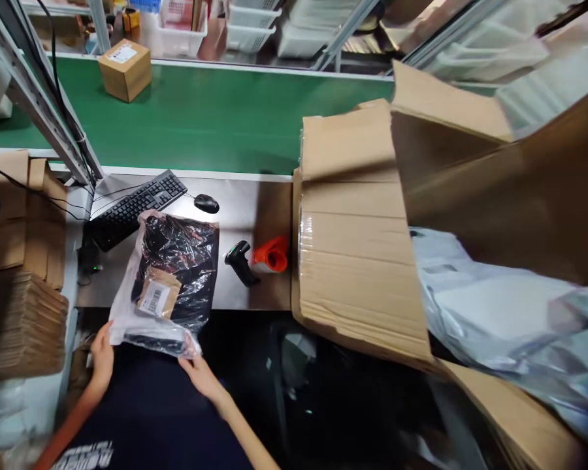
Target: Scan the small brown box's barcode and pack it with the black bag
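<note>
A clear plastic bag (191, 261) with dark folded fabric inside lies at the near edge of the metal table, partly over it. On top of the bag, or just inside it, is a small brown packet (160, 292) with a white barcode label. My left hand (102, 356) grips the bag's near left corner. At the near right corner, my right hand (196, 372) pinches the plastic between thumb and fingers. Beyond the bag are a black keyboard (137, 207) and a black mouse (206, 203). A black barcode scanner (242, 263) lies right of the bag.
An orange tape dispenser-like object (272, 254) sits by the scanner. A large open carton (357, 241) holding plastic-wrapped items (494, 313) fills the right. Behind runs a green conveyor belt (225, 117) with a small box (125, 70). Flattened cardboard (24, 326) is stacked at left.
</note>
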`<act>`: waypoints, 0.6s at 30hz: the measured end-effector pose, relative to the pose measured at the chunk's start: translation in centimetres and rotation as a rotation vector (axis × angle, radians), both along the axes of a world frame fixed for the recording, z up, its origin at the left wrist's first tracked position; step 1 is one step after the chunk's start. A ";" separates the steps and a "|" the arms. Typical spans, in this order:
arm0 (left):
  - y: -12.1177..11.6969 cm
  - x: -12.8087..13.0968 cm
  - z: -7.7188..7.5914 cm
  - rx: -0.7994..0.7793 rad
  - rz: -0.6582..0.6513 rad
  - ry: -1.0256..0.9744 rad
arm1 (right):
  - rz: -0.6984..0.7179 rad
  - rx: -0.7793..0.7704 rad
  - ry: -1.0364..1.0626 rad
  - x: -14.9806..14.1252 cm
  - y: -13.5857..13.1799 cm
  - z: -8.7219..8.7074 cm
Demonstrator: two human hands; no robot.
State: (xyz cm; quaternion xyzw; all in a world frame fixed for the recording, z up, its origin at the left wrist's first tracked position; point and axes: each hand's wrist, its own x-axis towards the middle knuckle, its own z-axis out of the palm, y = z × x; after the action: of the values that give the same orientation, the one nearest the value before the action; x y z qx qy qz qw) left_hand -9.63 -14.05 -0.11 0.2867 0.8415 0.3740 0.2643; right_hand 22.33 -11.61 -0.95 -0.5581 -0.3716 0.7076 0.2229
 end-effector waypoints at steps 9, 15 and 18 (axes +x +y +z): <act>0.6 -3.4 1.0 0.026 -0.482 0.307 | -0.362 0.099 -0.295 -0.8 0.0 0.3; 1.8 -3.5 3.4 0.120 -0.420 0.398 | -0.365 0.247 -0.383 -1.7 2.8 2.5; 1.9 -2.3 5.8 0.200 -0.365 0.444 | -0.311 0.357 -0.459 2.1 2.5 4.0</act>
State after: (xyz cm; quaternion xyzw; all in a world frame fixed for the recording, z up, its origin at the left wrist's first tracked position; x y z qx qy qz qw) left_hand -11.90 -12.18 5.70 0.5326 0.7721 0.3297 0.1073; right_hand 24.40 -9.14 3.05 -0.7051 -0.4406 0.4447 0.3331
